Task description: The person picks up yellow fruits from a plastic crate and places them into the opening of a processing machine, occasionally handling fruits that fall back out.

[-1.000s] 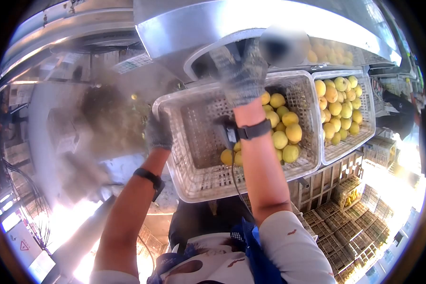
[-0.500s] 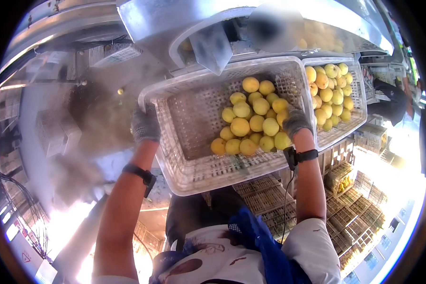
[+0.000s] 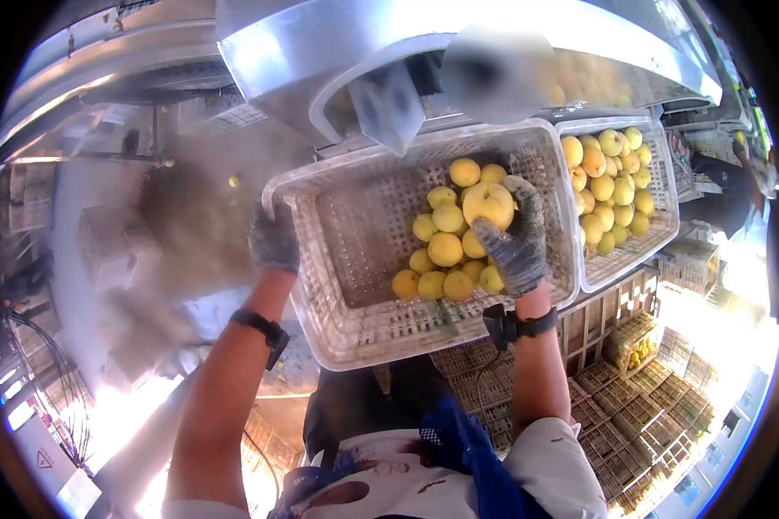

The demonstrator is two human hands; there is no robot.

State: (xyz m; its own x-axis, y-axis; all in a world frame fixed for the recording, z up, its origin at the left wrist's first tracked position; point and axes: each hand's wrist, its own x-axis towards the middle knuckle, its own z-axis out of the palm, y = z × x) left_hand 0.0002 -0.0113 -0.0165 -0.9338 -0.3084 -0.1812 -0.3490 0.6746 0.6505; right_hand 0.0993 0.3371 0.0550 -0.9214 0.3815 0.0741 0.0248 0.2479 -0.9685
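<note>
A pale plastic crate (image 3: 381, 350) with slatted walls lies in front of me, tilted in view. Round yellow peaches (image 3: 446, 249) are heaped in its right half, while the left half shows bare mesh floor. My right hand (image 3: 521, 246), in a grey knit glove, is closed around a large peach (image 3: 487, 205) and holds it above the heap. At the crate's left end, my gloved left hand (image 3: 274, 240) grips the rim, its fingers partly hidden by blur and the rim.
Another crate (image 3: 586, 275) full of peaches adjoins on the right. A metal machine (image 3: 320, 52) with a chute overhangs the far side. Stacked crates (image 3: 640, 415) stand below right. A single fruit (image 3: 234, 182) lies to the left. Another person (image 3: 723, 186) is at far right.
My right hand has left the crate's right end and moved left over the heap, taking hold of a peach. My left hand stays at the left rim. The view has shifted slightly.
</note>
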